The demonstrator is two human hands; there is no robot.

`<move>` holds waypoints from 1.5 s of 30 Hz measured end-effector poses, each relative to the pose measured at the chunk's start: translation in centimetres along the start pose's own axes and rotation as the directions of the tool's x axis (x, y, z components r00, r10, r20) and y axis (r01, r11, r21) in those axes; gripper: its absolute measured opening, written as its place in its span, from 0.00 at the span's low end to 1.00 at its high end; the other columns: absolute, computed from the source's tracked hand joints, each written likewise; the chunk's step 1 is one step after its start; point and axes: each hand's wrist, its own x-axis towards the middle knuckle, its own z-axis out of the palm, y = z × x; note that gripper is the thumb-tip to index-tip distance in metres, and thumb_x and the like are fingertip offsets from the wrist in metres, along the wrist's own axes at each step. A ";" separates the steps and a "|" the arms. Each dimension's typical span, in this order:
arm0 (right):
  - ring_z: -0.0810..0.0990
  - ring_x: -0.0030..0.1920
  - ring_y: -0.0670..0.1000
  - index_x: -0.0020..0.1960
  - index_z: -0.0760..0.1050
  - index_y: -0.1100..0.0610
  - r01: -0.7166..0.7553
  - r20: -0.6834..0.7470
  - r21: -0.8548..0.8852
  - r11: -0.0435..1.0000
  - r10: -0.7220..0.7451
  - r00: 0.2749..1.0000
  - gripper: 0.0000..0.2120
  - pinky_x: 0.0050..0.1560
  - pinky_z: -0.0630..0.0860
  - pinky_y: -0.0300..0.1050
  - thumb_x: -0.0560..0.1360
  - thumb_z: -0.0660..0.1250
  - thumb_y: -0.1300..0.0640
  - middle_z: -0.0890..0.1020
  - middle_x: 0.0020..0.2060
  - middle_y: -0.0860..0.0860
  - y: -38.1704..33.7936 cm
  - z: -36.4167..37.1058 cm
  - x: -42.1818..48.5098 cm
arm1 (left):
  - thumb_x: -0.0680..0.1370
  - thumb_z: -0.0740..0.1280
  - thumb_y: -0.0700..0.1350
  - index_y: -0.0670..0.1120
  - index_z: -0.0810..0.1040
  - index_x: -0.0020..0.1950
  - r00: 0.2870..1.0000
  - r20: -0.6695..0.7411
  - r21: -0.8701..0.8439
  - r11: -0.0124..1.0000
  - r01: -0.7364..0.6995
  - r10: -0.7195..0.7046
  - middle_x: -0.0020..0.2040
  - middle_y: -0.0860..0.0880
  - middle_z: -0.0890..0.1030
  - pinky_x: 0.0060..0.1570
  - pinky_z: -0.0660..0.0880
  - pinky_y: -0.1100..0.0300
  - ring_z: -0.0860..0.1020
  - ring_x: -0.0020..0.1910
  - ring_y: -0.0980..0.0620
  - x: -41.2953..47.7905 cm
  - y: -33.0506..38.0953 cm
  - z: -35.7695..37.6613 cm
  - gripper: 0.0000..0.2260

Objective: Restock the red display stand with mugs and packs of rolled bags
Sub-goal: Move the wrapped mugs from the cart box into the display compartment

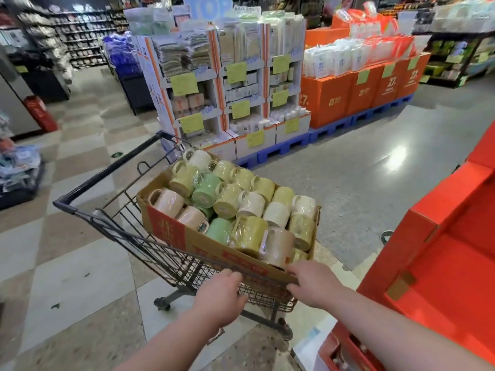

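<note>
While both hands grip the shopping cart (107, 170) at its near rim | left hand (218, 295), right hand (312, 283), fingers curled over | wrapped mugs (241, 199) in cardboard box (166, 228), in cart, 12 o'clock | red display stand (442, 250), 3 o'clock, just beside cart

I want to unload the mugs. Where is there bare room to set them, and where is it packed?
Bare: compartments of the red display stand on the right, between its dividers. Crowded: the carton in the cart, packed with mugs; left hand and right hand hold its near edge.
</note>
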 end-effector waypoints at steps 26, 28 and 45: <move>0.76 0.58 0.56 0.65 0.68 0.52 -0.485 0.073 0.156 0.861 0.479 0.875 0.21 0.55 0.74 0.49 0.75 0.63 0.46 0.74 0.61 0.53 -2.2 -0.5 13.8 | 0.77 0.63 0.55 0.47 0.62 0.73 0.983 0.125 -0.121 0.985 -0.121 0.136 0.68 0.47 0.71 0.62 0.73 0.52 0.73 0.64 0.48 20.8 -7.9 -3.2 0.26; 0.75 0.60 0.56 0.67 0.66 0.52 -0.535 0.095 0.162 0.829 0.527 0.845 0.26 0.56 0.74 0.50 0.74 0.64 0.40 0.72 0.63 0.53 -2.4 -0.1 14.6 | 0.78 0.62 0.55 0.47 0.61 0.73 0.973 0.181 -0.124 0.985 -0.124 0.145 0.68 0.47 0.72 0.60 0.73 0.53 0.74 0.63 0.48 21.7 -8.0 -3.0 0.26; 0.77 0.54 0.56 0.62 0.67 0.53 -0.743 0.131 0.258 0.617 0.740 0.660 0.20 0.45 0.72 0.47 0.75 0.60 0.43 0.74 0.58 0.52 -2.5 1.8 17.4 | 0.79 0.63 0.54 0.42 0.74 0.54 0.945 0.327 -0.516 0.835 0.191 -0.015 0.46 0.46 0.78 0.39 0.69 0.58 0.75 0.43 0.49 25.4 -7.8 -1.0 0.15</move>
